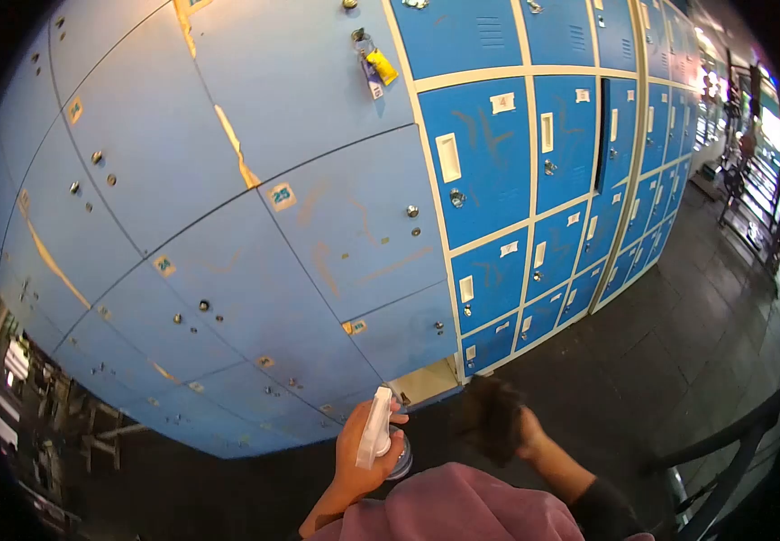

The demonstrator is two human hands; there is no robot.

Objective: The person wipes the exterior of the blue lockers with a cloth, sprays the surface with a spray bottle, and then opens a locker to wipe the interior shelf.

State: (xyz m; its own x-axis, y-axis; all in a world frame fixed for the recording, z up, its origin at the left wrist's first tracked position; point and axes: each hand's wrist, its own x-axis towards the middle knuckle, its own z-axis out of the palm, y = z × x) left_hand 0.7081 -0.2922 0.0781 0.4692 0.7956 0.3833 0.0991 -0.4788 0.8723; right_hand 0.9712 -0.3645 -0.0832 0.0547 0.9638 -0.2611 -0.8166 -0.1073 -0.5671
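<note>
My left hand (352,455), low in the middle of the view, is closed around a spray bottle (375,427). The bottle has a white trigger head, and part of its clear body shows below my fingers. To the right, my right hand (530,436) grips a dark brown cloth (491,417) that hangs bunched and slightly blurred. Both hands are in front of my body, apart from the lockers. Pale blue locker doors (336,225) fill the left and middle, with numbered labels and brown smudges. Bright blue lockers (480,162) stand to their right.
One low compartment (426,383) near my left hand stands open. Keys with a yellow tag (381,68) hang from an upper lock. Dark floor tiles (678,307) run along the lockers. A black rail (741,442) is at the lower right, with gym equipment farther back.
</note>
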